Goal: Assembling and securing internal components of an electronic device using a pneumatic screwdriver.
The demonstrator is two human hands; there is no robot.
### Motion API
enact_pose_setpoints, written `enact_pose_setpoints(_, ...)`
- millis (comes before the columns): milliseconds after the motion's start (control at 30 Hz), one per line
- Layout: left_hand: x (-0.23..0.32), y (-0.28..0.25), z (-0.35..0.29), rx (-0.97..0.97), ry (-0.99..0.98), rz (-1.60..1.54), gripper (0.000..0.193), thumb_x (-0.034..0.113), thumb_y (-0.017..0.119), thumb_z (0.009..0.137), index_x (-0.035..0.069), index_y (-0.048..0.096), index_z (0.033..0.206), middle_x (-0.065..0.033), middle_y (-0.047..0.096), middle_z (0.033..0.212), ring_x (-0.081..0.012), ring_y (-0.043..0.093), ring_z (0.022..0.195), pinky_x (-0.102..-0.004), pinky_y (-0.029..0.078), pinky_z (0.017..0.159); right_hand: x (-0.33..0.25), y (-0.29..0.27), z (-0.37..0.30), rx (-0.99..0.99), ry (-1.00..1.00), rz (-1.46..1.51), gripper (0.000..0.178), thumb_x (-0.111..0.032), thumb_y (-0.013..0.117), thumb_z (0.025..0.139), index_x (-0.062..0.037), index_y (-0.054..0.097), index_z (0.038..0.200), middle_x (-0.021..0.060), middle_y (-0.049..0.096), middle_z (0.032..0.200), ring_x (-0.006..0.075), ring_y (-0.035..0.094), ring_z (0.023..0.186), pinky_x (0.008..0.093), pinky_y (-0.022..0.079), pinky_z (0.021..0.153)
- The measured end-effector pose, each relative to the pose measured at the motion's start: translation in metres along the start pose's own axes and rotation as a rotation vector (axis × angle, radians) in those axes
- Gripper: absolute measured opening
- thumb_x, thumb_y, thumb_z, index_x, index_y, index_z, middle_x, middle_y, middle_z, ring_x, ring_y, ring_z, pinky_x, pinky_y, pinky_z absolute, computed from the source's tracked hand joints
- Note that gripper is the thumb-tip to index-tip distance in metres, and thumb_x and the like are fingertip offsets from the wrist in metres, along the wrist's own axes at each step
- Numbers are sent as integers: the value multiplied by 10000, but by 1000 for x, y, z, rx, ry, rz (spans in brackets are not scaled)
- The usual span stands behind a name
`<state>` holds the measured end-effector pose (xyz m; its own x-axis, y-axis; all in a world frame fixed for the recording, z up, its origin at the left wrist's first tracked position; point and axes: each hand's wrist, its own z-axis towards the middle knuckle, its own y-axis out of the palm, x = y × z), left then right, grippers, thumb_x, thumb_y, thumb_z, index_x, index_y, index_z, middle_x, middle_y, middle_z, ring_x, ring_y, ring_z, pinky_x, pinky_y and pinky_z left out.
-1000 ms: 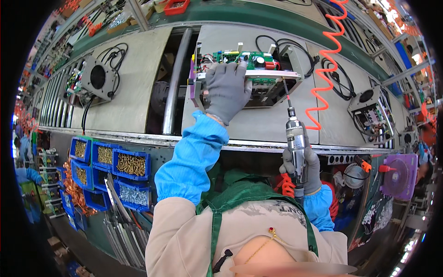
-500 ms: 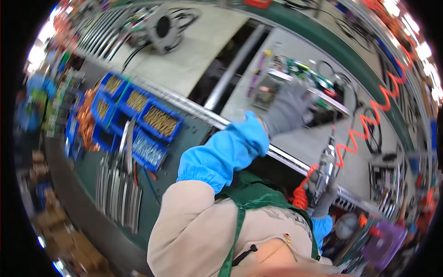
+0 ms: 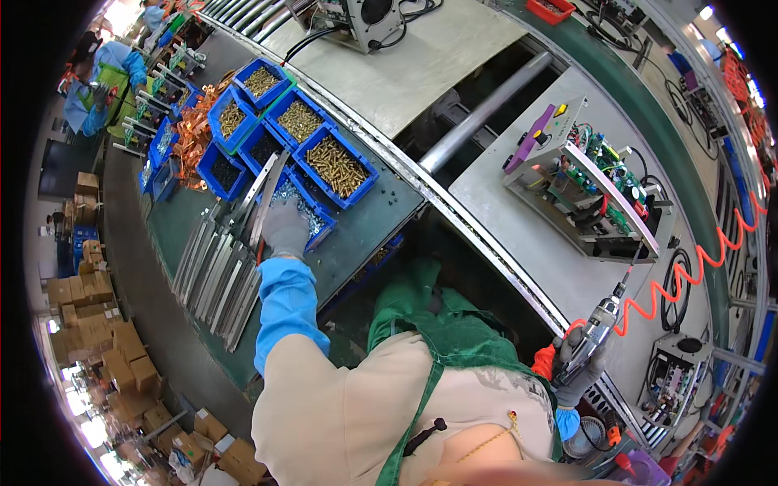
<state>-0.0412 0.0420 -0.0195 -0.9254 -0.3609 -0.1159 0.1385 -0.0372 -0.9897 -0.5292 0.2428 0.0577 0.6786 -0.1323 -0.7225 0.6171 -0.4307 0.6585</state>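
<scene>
My left hand (image 3: 285, 230), in a grey glove and blue sleeve cover, reaches to a blue bin of small silver screws (image 3: 309, 212). Its fingertips are hard to make out there. Beside it, metal strips (image 3: 266, 193) lie across the bins. My right hand (image 3: 580, 364), gloved too, is wrapped round a pneumatic screwdriver (image 3: 596, 330) with a coiled orange hose (image 3: 647, 314). The screwdriver's tip points up toward an open-framed device (image 3: 609, 174) with green circuit boards, a metal rail along its top and a purple-edged panel.
Blue bins of brass fasteners (image 3: 336, 166) stand around the left hand, with copper parts (image 3: 194, 138) behind. A stack of metal bars (image 3: 215, 279) lies on the green bench. A metal roller (image 3: 486, 112) spans the gap between worktops. Another person (image 3: 109, 89) works at far left.
My left hand has left the device and moved left to the silver screw bin. My right hand still holds the screwdriver. The view has shifted, and the device shows unobstructed.
</scene>
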Motion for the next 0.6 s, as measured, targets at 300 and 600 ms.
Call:
enact_pose_setpoints(300, 0, 15, 7, 111, 187, 77, 150, 215, 662, 773, 128, 680, 893, -98, 636, 927, -284, 638, 860, -405, 514, 732, 1, -2, -3, 78, 24, 57, 501, -364, 633, 847, 37, 470, 1098, 118, 565, 803, 168, 571, 509, 385, 580, 648)
enact_pose_setpoints(600, -6, 9, 18, -81, 82, 71, 228, 287, 534, 888, 107, 578, 1021, -160, 619, 973, -362, 608, 914, -461, 485, 765, -3, -4, -2, 67, -24, -59, 611, -383, 648, 823, -26, 413, 1259, 119, 601, 852, 161, 572, 531, 388, 571, 717)
